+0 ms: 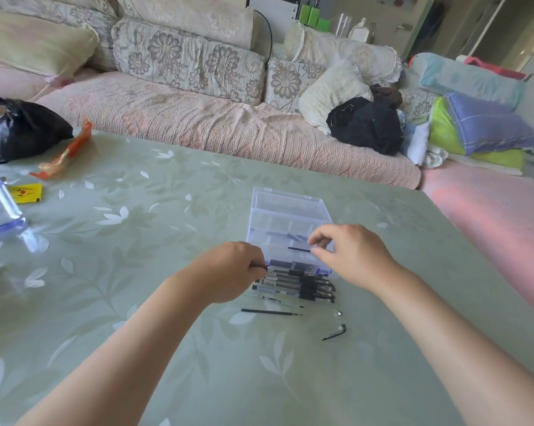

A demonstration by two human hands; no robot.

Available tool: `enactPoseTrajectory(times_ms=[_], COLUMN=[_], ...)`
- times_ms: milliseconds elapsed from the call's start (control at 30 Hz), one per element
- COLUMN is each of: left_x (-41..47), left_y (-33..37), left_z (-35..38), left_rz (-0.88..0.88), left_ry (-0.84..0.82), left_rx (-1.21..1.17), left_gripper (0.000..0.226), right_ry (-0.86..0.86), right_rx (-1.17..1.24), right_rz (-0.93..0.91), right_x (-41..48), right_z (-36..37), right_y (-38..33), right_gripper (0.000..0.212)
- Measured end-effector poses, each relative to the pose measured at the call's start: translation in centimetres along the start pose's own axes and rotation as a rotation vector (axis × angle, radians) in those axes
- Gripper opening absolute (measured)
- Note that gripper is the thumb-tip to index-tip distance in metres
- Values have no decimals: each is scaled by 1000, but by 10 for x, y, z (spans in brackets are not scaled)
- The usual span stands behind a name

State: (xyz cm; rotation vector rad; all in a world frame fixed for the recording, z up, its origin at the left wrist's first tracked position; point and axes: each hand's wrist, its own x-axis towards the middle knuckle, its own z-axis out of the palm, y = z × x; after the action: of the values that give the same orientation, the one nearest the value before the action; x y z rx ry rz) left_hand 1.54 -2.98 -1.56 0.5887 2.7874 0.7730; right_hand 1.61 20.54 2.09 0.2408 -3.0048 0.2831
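Thumb and forefinger of the right hand [353,256] pinch one end of a thin black refill [299,249], which sticks out level to the left of that grip, above the near compartments of a clear box [285,207]. The box stands on the desk [136,333] just beyond both grips, its lid raised at the far side. The left hand [232,272] is curled, its grip closed on the dark end of a pen [282,272] that runs away to the right of its fingertips. That pen belongs to the far edge of a row of pens [305,287] lying side by side between the two wrists, against the box's near wall. Nearer the person than either grip, a loose refill [272,312], a small metal tip [338,312] and a black clip [336,332] lie apart on the desk.
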Motion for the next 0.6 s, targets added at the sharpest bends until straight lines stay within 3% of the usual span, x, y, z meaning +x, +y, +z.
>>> enactPoseTrajectory(times_ms=[100, 367, 600], left_x=[-1, -3, -4], left_y=[1, 1, 6], left_z=[1, 6, 9], left_rz=[-30, -116, -90], left_ry=[-24, -75, -121], left_rx=[-38, -162, -232], left_gripper=[15, 27, 29], right_ry=[1, -8, 6], right_rx=[22, 70, 39], right_rz=[-34, -19, -100], right_x=[-25, -47, -46], right_z=[13, 28, 32], right_y=[6, 17, 17], right_gripper=[16, 14, 16])
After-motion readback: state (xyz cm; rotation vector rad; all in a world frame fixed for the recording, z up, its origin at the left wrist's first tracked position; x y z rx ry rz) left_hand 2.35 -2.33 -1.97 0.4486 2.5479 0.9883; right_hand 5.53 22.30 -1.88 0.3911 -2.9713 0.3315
